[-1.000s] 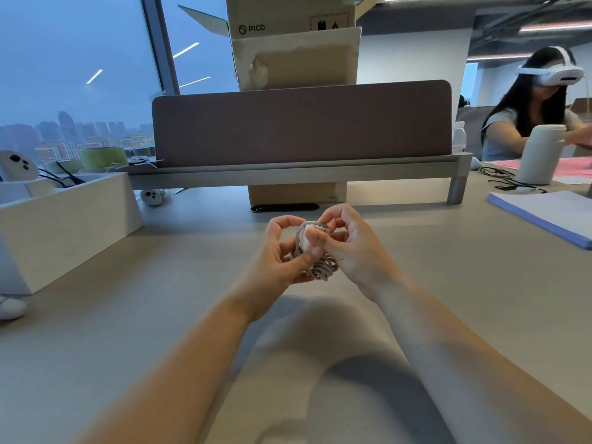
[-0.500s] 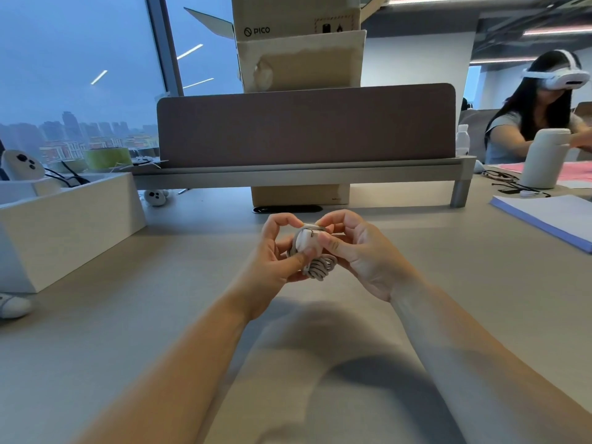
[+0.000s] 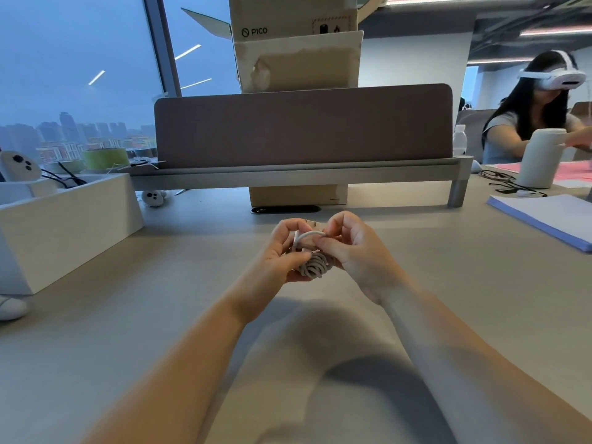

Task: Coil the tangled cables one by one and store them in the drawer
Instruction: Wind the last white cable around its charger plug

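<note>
Head view: at the far left a wide window (image 3: 73, 68) shows a hazy skyline, and below it a white, open-topped box (image 3: 64, 216) with flat matte walls sits on the desk (image 3: 128, 331). A rounded white controller (image 3: 19, 161) rests at the box's far left end, with black cords trailing beside it. Behind the box is a green roll (image 3: 105, 158), and a second small controller (image 3: 153, 197) lies on the desk under the shelf rail. In the middle stands a brown fabric partition (image 3: 301, 126) with rounded corners, and stacked cardboard boxes (image 3: 298, 59) rise behind it. Nearer, above the bare middle of the desk, the left hand (image 3: 278, 254) grips the white cable (image 3: 315, 264) — a tight bundle of smooth round loops, with the thumb pressed across it. The right hand (image 3: 355, 251) pinches a loose arc of the same cable between thumb and forefinger, just above the bundle. Both forearms reach in from the near edge, clear of everything else. To the right a clear plastic bottle (image 3: 459, 144) stands at the partition's end. Beyond it are a white cylindrical flask (image 3: 539, 161), dark glasses (image 3: 501, 177) and a blue-edged paper stack (image 3: 551, 216). A seated person (image 3: 519, 129) wears a white headset. The desk is smooth, pale grey-beige — strip lights run across the ceiling.
</note>
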Demonstrator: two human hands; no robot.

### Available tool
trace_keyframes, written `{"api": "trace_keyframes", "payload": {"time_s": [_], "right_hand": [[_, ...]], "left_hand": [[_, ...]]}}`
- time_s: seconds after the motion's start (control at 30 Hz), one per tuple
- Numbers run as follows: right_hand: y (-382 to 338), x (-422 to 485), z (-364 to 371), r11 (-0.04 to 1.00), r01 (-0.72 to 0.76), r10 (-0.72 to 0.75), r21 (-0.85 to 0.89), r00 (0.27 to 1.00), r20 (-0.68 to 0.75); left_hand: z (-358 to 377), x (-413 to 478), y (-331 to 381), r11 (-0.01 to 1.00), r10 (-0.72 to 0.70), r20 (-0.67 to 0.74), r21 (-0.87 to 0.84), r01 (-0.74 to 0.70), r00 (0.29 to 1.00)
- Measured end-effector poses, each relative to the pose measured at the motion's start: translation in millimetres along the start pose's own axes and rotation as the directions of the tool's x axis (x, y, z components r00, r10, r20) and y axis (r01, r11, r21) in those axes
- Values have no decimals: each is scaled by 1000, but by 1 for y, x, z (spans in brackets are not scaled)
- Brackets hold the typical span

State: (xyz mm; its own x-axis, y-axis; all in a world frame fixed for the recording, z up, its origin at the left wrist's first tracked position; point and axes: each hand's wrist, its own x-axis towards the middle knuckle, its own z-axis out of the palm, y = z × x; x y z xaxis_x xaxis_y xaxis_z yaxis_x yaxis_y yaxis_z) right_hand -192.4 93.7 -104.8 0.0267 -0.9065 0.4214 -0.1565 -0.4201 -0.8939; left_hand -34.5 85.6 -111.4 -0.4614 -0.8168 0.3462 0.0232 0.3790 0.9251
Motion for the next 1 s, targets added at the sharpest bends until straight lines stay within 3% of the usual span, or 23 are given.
{"api": "trace_keyframes", "payload": {"time_s": [0.2,0.33,0.43,0.57,0.83,1.0], "right_hand": [[-1,2,1,968,-208,203,142,978,44],[4,4,2,973,-224,225,48,974,-11],[4,4,-1,970,-237,235,59,971,40],[0,1,-2,962,-246,226,120,961,157],[0,1,1,897,-364,348,251,931,107],[0,2,-9,851,-412,394,327,911,122]], "left_hand": [[2,0,1,998,-17,52,69,14,999],[2,0,-3,984,11,73,176,-24,997],[-2,0,-4,983,32,30,179,-36,999],[-8,1,-4,988,-17,-34,154,22,999],[-7,0,-1,995,-30,-68,97,36,997],[-9,-3,0,989,19,-23,149,-16,1000]]}}
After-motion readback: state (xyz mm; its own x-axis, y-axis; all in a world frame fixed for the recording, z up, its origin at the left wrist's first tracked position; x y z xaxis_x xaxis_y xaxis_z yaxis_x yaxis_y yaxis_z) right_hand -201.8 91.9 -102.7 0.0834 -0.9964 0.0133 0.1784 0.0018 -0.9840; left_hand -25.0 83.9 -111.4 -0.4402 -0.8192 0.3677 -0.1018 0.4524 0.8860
